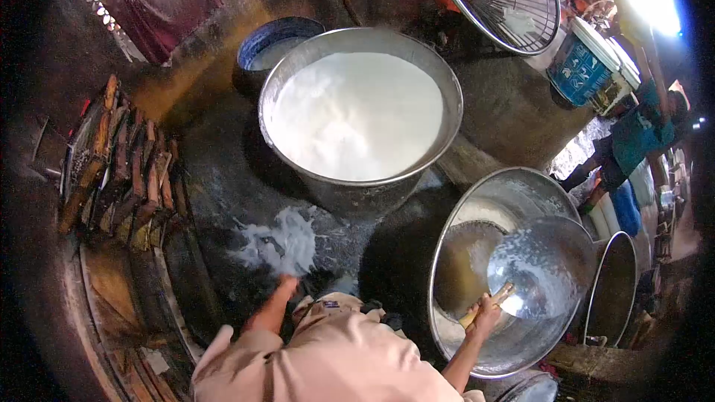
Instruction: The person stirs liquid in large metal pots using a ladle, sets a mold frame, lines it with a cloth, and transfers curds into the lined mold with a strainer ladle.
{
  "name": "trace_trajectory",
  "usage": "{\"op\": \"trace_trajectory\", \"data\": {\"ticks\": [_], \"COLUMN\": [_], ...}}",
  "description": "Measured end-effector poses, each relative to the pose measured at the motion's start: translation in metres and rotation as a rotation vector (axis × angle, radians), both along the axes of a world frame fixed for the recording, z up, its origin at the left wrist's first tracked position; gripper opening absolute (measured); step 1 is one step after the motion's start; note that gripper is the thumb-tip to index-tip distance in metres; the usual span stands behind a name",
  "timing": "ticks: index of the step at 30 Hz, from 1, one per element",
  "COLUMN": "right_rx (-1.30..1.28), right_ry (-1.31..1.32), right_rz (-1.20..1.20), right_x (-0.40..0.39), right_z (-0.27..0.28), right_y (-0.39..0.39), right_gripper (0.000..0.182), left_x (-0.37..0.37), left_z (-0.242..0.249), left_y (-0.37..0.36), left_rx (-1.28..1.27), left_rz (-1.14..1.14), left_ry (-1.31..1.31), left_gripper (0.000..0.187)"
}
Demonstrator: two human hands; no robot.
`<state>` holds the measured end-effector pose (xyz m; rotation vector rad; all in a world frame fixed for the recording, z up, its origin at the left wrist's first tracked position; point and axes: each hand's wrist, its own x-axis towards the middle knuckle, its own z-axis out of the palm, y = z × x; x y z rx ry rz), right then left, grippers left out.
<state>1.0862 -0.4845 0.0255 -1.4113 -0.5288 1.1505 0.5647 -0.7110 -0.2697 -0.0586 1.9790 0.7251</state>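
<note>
Right hand (488, 316): my fingers are wrapped round the handle (505, 292) of a wide metal scoop (542, 264), no gap visible in the grip. The scoop's bowl overlaps the right side of a large metal basin (484, 211); contact with the rim cannot be told from this angle. Bowl surface: bright, whitish streaks, no clear pool seen.

Left hand (286, 283): low, beside a white patch (283, 242) on the dark floor. Nothing visible in it; how far my fingers are curled, I cannot tell.

Ahead of me: a broad pot (450, 97) of white liquid (357, 115), filled well up the wall, standing apart from the scoop, to the left of the basin.

Step in hand, my judgement: managing the scoop at the basin, not at the pot. Any move from here calls for a firm hold on the handle, a steady wrist, and the bowl kept off the basin's rim.
</note>
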Motion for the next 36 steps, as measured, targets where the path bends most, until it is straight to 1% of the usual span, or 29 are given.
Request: {"op": "trace_trajectory", "data": {"ticks": [1,2,3,5,7,8,9,10,11,12,13,14,16,17,18,19,20,21,22,23,24,25,26,27,30,32,33,34,36], "right_rx": [-0.075,-0.046,-0.018,-0.033,-0.042,-0.043,-0.015,-0.010,-0.038,-0.049,-0.015,0.015,-0.013,-0.013,-0.105,-0.185,-0.261,-0.318,-0.515,-0.559,-0.651,-0.704,-0.779,-0.765,-0.906,-0.736,-0.852,-0.766,-0.904], "right_ry": [-0.006,0.004,0.013,0.051,0.037,0.030,0.000,-0.039,0.018,0.079,0.066,0.054,0.057,0.072,-0.049,-0.124,-0.199,-0.106,-0.093,-0.120,0.087,0.249,0.182,0.308,0.182,-0.524,-0.900,-1.099,-1.173], "right_rz": [-0.006,0.020,0.043,0.060,0.062,0.055,-0.004,-0.072,-0.057,-0.052,-0.099,-0.139,-0.197,-0.318,-0.282,-0.240,-0.189,-0.257,-0.181,-0.188,-0.265,-0.287,-0.278,-0.292,-0.210,-0.164,0.171,0.112,0.179], "right_x": [-0.008,-0.013,-0.021,-0.014,-0.016,-0.017,-0.015,-0.008,0.001,0.014,0.023,0.037,0.077,0.091,0.093,0.122,0.144,0.141,0.169,0.162,0.142,0.135,0.125,0.131,0.190,0.261,0.299,0.339,0.387], "right_z": [-0.003,-0.009,-0.017,-0.034,-0.038,-0.041,-0.039,-0.034,-0.029,-0.023,-0.020,-0.020,-0.038,-0.044,-0.049,-0.073,-0.094,-0.101,-0.184,-0.207,-0.194,-0.214,-0.210,-0.248,-0.288,-0.358,-0.322,-0.354,-0.361], "right_y": [0.002,0.004,0.005,-0.002,0.000,0.003,0.009,0.008,0.000,-0.001,0.000,-0.004,-0.008,-0.009,0.002,-0.008,-0.013,-0.013,-0.031,-0.042,-0.045,-0.057,-0.053,-0.065,-0.037,-0.024,0.016,0.029,0.065], "right_gripper": [0.017,0.017,0.017,0.017,0.018,0.018,0.019,0.019,0.021,0.029,0.027,0.024,0.020,0.015,0.015,0.016,0.016,0.016,0.015,0.016,0.016,0.012,0.010,0.009,0.011,0.029,0.034,0.039,0.042], "left_x": [0.005,-0.010,0.015,0.027,0.013,0.013,0.024,0.032,0.040,0.042,0.051,0.061,0.088,0.136,0.144,0.167,0.186,0.203,0.220,0.237,0.253,0.270,0.288,0.301,0.319,0.329,0.338,0.346,0.329], "left_z": [-0.004,0.003,0.009,0.020,0.023,0.013,0.008,0.018,0.048,0.040,0.042,0.048,0.058,0.138,0.165,0.180,0.183,0.181,0.179,0.177,0.188,0.208,0.218,0.213,0.202,0.197,0.204,0.207,0.195], "left_y": [-0.017,-0.060,-0.049,-0.065,-0.066,-0.045,-0.024,0.000,0.030,0.048,0.076,0.096,0.149,0.174,0.212,0.227,0.244,0.264,0.281,0.294,0.304,0.314,0.330,0.336,0.336,0.334,0.336,0.336,0.328], "left_rx": [-0.241,0.023,-0.310,-0.238,-0.177,-0.004,0.166,0.114,0.052,0.212,0.243,0.296,0.407,0.362,0.384,0.397,0.414,0.439,0.461,0.484,0.516,0.553,0.589,0.572,0.447,0.360,0.324,0.282,0.262], "left_rz": [-0.277,-0.170,-0.132,-0.156,-0.209,-0.215,-0.226,-0.211,-0.200,-0.127,-0.231,-0.248,-0.245,-0.452,-0.486,-0.553,-0.612,-0.594,-0.578,-0.561,-0.583,-0.604,-0.624,-0.621,-0.630,-0.633,-0.636,-0.639,-0.720], "left_ry": [0.035,-0.222,-0.031,-0.094,-0.175,-0.031,0.102,0.047,-0.008,-0.118,-0.078,-0.146,-0.281,0.003,-0.033,-0.007,0.018,0.008,0.001,-0.006,0.009,0.022,0.042,0.116,0.270,0.373,0.492,0.611,0.691], "left_gripper": [0.015,0.021,0.024,0.022,0.022,0.022,0.024,0.025,0.026,0.027,0.025,0.025,0.026,0.030,0.032,0.034,0.035,0.033,0.031,0.028,0.034,0.040,0.046,0.043,0.051,0.056,0.056,0.057,0.057]}}
